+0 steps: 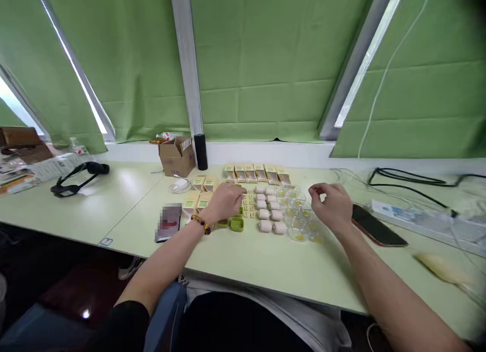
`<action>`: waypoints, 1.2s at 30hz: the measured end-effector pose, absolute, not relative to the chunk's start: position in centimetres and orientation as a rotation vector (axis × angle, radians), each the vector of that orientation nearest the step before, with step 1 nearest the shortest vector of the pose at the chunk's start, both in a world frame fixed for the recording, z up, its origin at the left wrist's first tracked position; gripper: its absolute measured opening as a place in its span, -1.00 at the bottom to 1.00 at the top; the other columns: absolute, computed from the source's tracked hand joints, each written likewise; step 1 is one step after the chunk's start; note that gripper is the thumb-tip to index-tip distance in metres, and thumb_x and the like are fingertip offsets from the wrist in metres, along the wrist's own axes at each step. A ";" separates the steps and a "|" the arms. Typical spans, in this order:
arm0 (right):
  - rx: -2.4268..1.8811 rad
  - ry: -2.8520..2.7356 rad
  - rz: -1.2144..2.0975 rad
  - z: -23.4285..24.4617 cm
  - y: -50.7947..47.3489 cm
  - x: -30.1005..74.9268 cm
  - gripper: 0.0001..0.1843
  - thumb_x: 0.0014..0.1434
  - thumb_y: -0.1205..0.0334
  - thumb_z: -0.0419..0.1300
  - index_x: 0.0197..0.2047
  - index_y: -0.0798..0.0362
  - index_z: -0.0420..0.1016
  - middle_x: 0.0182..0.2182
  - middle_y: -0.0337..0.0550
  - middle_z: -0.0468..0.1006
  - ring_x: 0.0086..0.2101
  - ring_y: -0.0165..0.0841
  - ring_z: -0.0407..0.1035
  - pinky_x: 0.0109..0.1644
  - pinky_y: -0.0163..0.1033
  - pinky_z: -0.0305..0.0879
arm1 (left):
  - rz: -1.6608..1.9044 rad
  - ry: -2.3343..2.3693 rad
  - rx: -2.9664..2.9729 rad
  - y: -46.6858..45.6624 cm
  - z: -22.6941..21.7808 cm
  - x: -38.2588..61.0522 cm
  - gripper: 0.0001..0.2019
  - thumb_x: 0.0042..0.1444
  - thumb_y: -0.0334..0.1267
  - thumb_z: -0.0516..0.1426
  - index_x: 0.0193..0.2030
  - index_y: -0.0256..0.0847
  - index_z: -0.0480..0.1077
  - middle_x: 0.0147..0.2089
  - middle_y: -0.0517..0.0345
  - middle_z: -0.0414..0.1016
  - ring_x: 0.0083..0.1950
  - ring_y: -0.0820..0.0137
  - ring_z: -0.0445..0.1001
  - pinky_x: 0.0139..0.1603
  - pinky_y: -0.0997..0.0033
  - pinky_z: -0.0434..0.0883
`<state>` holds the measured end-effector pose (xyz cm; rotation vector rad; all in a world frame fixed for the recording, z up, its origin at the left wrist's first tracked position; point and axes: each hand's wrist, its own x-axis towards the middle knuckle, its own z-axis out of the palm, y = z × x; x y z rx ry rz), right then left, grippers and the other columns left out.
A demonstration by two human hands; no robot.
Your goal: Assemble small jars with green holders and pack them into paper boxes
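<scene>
My left hand [225, 201], a beaded bracelet [201, 223] on its wrist, reaches over small green square containers [237, 224]. Its fingers are bent together beside rows of small pale-yellow pieces [249, 206]; anything in the fingertips is hidden. On the right, my right hand [332, 204] is raised with thumb and forefinger pinched. What the pinch holds, if anything, is too small to make out. Between the hands stand two columns of pale pink rounded pieces [265, 214]. Clear plastic cups [298, 233] with yellow marks lie just left of my right hand.
Open cream-coloured boxes [259, 173] line the back, with more cream boxes [204, 200] on the left. A phone [168, 223] and another phone [377, 225] flank the work. Farther out are a headset [78, 180], cardboard box [177, 157], black cylinder [201, 152] and power strip [413, 218].
</scene>
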<state>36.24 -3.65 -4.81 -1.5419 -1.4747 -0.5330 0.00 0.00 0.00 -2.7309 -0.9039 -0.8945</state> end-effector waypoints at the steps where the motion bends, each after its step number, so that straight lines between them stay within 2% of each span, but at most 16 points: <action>1: -1.543 -1.474 -0.529 -4.8 -3.6 36.2 -0.86 0.24 0.15 0.17 -0.25 -0.04 0.55 -0.40 -0.05 0.61 -0.14 -0.04 0.46 -0.25 -0.10 0.23 | -0.913 -0.902 -2.730 0.1 0.1 -0.2 -0.75 0.34 -0.37 0.11 0.01 -0.17 0.60 0.00 0.01 0.72 0.05 0.16 0.65 0.15 0.09 0.52; 6: -1.520 -1.458 -0.527 -4.7 -3.8 36.0 -0.87 0.23 0.17 0.18 -0.25 -0.03 0.55 -0.40 -0.05 0.59 -0.19 -0.06 0.46 -0.27 -0.12 0.20 | -0.933 -0.911 -2.741 -0.1 -0.2 -0.6 -0.73 0.35 -0.38 0.10 0.08 -0.18 0.58 0.07 0.01 0.71 0.07 0.19 0.65 0.17 0.11 0.50; 13: -1.418 -1.463 -0.553 -3.6 -4.7 36.5 -0.86 0.25 0.19 0.16 -0.22 0.00 0.54 -0.37 -0.08 0.56 -0.36 -0.20 0.39 -0.26 -0.12 0.28 | -0.731 -0.848 -2.805 -1.4 -0.6 0.0 -0.76 0.37 -0.36 0.10 0.06 -0.15 0.55 0.00 0.02 0.72 0.04 0.17 0.63 0.11 0.09 0.41; 23: -1.441 -1.432 -0.463 -3.8 -4.5 37.2 -0.87 0.21 0.25 0.15 -0.22 0.00 0.53 -0.32 -0.08 0.59 -0.47 -0.29 0.38 -0.30 -0.13 0.32 | -0.718 -0.819 -2.771 -1.0 -0.6 -0.8 -0.76 0.37 -0.39 0.07 -0.01 -0.17 0.56 -0.11 0.05 0.71 -0.08 0.21 0.60 0.02 0.11 0.32; 31: -1.443 -1.425 -0.540 -3.5 -4.7 37.0 -0.89 0.23 0.25 0.16 -0.23 -0.01 0.52 -0.36 -0.10 0.54 -0.40 -0.24 0.39 -0.24 -0.11 0.31 | -0.738 -0.816 -2.761 -0.7 -1.2 -1.0 -0.76 0.37 -0.39 0.06 -0.03 -0.17 0.56 -0.15 0.05 0.70 -0.13 0.22 0.59 -0.01 0.12 0.30; 36: -1.471 -1.410 -0.568 -3.4 -5.0 36.5 -0.88 0.24 0.24 0.19 -0.18 -0.02 0.55 -0.30 -0.10 0.56 -0.35 -0.22 0.39 -0.24 -0.12 0.28 | -0.734 -0.814 -2.766 -0.8 -1.2 -0.9 -0.76 0.38 -0.39 0.05 -0.03 -0.16 0.56 -0.17 0.05 0.70 -0.14 0.21 0.58 -0.02 0.12 0.30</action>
